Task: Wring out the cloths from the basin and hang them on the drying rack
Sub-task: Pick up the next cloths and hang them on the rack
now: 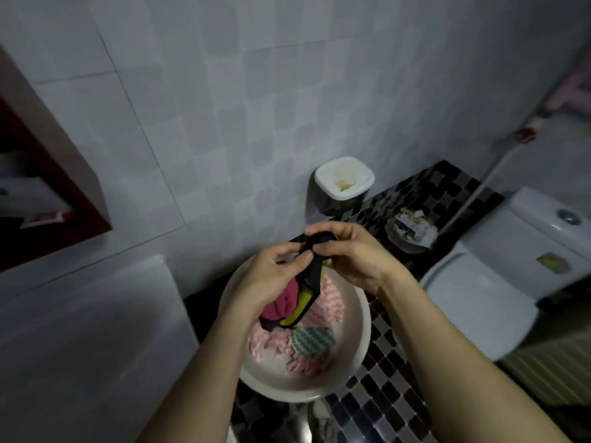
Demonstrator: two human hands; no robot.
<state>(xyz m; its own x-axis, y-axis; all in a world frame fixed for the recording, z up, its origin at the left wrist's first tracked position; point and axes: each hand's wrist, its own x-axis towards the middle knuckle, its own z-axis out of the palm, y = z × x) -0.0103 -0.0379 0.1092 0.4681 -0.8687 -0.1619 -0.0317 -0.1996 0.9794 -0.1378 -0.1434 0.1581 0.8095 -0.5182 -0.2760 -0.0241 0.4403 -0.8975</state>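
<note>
Head view, centre of frame: the left hand [275, 273] and the right hand [355, 260] are raised close together above a white basin [358, 330]. Between them they hold one multicoloured cloth [287, 303], magenta and yellow with a dark border.

The right hand's fingers are curled round the bunched dark upper end of this cloth. The left hand pinches the same cloth just beside the right hand, thumb and fingertips closed on the dark edge. The two hands nearly touch at that point. The rest of the cloth hangs below and slightly left of the hands, under the left palm. Its lower end reaches down over the contents of the basin; whether it touches them cannot be told.

Inside the basin lie a pink-and-white cloth [331, 298], spread across the middle, and a green-and-white checked cloth [311, 338] resting on top of it toward the lower part.

The basin stands on a black-and-grey mosaic floor [383, 394].

Right of frame: a white toilet [511, 266].

Upper centre: a white-rimmed bin [343, 183] against the pale tiled wall [224, 107].

Left edge: a dark red cabinet [64, 193].
</note>
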